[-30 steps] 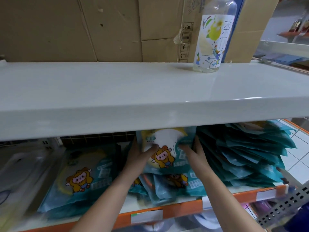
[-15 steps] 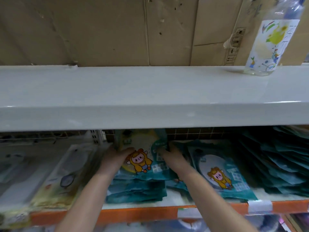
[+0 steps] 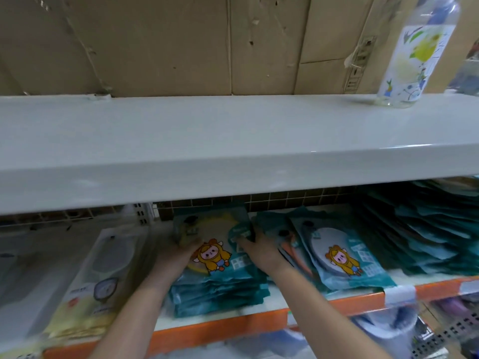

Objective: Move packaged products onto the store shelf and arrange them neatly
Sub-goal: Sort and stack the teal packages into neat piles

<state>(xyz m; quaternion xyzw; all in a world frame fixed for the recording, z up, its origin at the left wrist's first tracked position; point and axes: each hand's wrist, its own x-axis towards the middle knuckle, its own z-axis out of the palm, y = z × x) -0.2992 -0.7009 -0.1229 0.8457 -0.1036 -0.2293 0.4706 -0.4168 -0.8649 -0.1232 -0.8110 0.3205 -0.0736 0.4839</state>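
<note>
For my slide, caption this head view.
Both hands set a teal cartoon packet onto its stack.

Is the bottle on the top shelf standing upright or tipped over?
Upright: the bottle stands on its base on the white shelf, its neck pointing up.

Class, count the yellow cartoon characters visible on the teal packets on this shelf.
2. One on the top packet between both hands, one on the packet to its right. Packets stacked beneath or on the far right may hide more.

No legible txt on packets (image 3: 215,257) or bottle (image 3: 414,55) (too blurry)
</note>
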